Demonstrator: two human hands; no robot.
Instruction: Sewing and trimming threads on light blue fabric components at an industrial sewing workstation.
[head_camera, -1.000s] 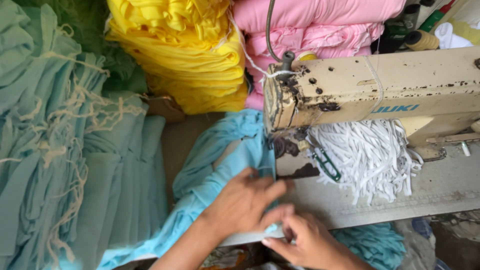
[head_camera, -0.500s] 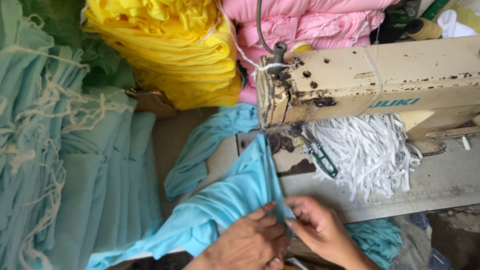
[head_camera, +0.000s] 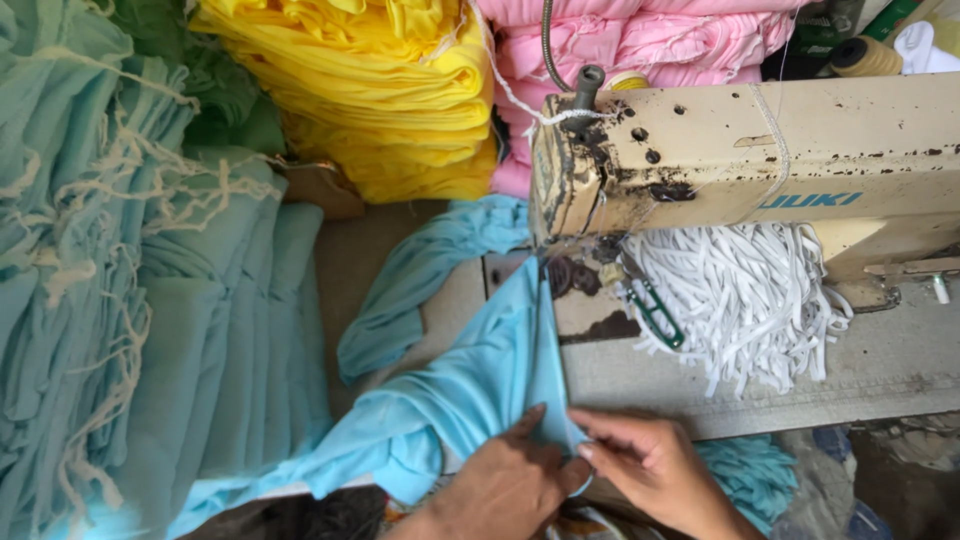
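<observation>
Left hand (head_camera: 505, 480) and right hand (head_camera: 640, 465), fingertips meeting, pinching light blue fabric (head_camera: 490, 380) stretched ahead toward sewing machine (head_camera: 740, 160).

Tight bench. Sewing machine head (head_camera: 740, 160) blocks the right rear; white elastic bundle (head_camera: 740, 300) spills under it. Teal fabric stacks (head_camera: 130, 330) wall off the left; yellow pile (head_camera: 380, 90) and pink pile (head_camera: 640, 40) close the back. Bare desk (head_camera: 880, 370) front right is passable, likewise the strip at (head_camera: 350, 260), probably narrow.
</observation>
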